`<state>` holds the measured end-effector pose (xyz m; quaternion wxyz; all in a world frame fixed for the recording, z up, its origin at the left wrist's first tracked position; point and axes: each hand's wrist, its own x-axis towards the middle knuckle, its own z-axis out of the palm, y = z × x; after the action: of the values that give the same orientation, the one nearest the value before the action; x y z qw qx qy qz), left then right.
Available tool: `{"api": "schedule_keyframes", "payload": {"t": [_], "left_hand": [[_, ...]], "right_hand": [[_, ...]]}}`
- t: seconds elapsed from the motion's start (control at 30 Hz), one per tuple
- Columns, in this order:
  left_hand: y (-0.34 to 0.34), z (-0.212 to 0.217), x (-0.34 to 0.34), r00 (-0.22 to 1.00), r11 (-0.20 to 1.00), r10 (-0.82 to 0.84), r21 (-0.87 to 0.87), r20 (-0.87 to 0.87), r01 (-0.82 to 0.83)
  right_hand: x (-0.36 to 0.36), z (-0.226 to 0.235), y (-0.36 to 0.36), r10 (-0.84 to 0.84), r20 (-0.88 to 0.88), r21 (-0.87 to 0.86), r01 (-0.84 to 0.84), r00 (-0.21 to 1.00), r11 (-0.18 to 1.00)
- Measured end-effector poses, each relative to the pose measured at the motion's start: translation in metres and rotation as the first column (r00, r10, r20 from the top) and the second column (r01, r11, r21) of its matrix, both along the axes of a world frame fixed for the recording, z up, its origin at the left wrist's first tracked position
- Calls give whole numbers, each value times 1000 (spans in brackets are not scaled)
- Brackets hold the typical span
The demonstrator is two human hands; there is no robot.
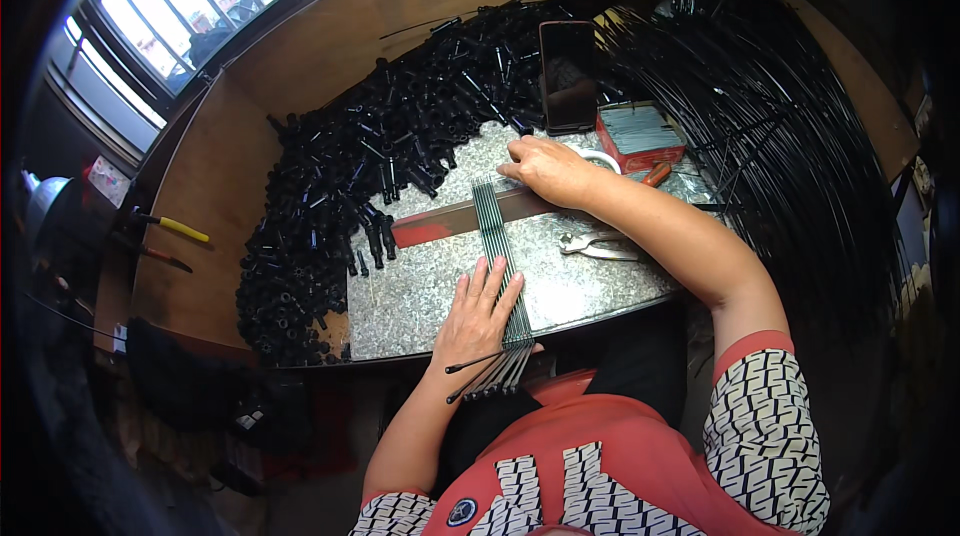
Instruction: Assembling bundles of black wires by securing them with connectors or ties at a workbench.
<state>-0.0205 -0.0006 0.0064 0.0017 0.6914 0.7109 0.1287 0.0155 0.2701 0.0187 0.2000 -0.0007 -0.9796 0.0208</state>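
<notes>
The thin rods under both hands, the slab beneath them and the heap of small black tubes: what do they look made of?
Thin rods: likely metal wire, dark and straight with a faint sheen. Slab: speckled grey, polished, probably granite. Small black tubes: look like glossy moulded plastic, though the material is uncertain. The left hand and right hand press the rods flat.

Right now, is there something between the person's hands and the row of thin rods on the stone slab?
Nothing visible. The left hand lies flat directly on the near end of the row of thin rods, and the right hand rests at the far end, fingertips on the rods. The pliers lie to the right on the stone slab, apart from the row.
</notes>
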Motion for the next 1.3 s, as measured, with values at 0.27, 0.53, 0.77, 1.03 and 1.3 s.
{"api": "schedule_keyframes", "payload": {"t": [0.27,0.53,0.77,1.03,1.3], "left_hand": [[0,-2,0,1000,1000,0,9,-14,0],[0,-3,-1,1000,1000,-1,13,-13,2],[1,0,-1,999,998,-34,43,2,34],[-11,11,-2,959,993,-75,111,274,45],[-28,74,25,256,874,-478,485,840,41]], "right_hand": [[-5,0,-5,23,-34,34,-22,999,999],[-8,3,-5,137,-168,-41,-145,976,989],[65,48,57,-522,142,197,493,841,848],[98,36,84,-622,259,230,579,738,782],[115,36,83,-615,52,129,605,787,785]]}}
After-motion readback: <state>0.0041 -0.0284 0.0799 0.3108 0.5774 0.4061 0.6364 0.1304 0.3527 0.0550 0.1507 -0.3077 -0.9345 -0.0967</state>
